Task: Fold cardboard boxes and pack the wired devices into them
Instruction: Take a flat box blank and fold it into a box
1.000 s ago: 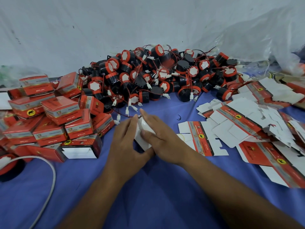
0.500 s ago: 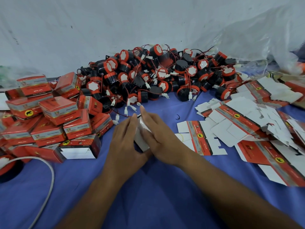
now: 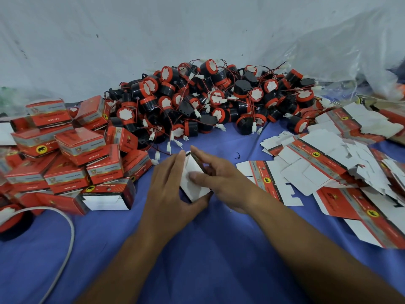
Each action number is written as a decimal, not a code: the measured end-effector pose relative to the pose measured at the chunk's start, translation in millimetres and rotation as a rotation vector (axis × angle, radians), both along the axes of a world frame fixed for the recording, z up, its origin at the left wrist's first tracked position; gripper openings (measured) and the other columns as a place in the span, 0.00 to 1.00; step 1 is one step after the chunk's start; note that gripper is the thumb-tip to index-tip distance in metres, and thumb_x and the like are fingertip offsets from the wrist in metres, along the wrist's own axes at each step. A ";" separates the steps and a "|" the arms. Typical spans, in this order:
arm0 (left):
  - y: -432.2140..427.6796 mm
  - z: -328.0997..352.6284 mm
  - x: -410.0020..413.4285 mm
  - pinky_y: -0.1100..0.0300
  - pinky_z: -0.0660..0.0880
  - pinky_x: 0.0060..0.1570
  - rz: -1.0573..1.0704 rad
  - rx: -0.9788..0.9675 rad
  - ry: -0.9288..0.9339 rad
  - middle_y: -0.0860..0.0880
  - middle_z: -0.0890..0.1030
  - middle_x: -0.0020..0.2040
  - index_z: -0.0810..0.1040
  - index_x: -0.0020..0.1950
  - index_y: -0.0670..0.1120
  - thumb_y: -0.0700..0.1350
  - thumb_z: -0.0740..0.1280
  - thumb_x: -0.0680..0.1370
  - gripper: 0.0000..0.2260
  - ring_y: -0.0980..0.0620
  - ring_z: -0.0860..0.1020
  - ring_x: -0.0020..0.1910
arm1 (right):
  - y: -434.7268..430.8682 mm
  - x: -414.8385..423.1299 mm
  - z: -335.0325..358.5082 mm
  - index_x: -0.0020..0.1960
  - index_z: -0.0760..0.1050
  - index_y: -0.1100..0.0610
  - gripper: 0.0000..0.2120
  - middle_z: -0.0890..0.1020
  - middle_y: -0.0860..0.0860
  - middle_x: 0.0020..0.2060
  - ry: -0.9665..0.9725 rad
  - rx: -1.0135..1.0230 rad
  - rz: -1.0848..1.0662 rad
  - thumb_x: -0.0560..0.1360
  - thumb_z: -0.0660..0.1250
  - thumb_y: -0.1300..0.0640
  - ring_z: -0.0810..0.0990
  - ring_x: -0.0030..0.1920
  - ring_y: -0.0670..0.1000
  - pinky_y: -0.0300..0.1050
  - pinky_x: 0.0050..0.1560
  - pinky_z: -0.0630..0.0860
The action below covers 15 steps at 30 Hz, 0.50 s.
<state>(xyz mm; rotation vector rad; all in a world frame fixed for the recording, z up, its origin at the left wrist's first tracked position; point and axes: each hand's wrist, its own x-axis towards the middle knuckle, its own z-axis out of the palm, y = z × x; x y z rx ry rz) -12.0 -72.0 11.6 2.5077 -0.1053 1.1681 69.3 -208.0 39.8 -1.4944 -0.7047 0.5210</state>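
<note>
Centrally, the left hand (image 3: 173, 191) and right hand (image 3: 222, 182) both grip a half-folded cardboard box (image 3: 194, 183) between them, right thumb pressing its white flap, over the blue tabletop (image 3: 197, 249), with heaped wired devices (image 3: 208, 102) behind, closed boxes (image 3: 65, 150) stacked left and flat box blanks (image 3: 317, 167) right.

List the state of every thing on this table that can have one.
half-folded box: held between both hands, white inside showing.
left hand: grips the box's left side.
right hand: pinches the box, thumb on its white face.
wired devices: loose in a heap, unpacked.
closed boxes: folded shut, stacked.
open-ended box: one end not closed.
flat blanks: unfolded, piled.
</note>
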 end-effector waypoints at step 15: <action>27.0 -5.0 7.7 0.43 0.70 0.61 0.033 0.283 0.197 0.39 0.75 0.63 0.75 0.65 0.41 0.54 0.70 0.72 0.26 0.36 0.73 0.61 | -10.0 16.0 -10.9 0.67 0.73 0.63 0.25 0.68 0.59 0.74 -1.317 -0.729 -0.097 0.71 0.71 0.58 0.57 0.79 0.60 0.52 0.79 0.43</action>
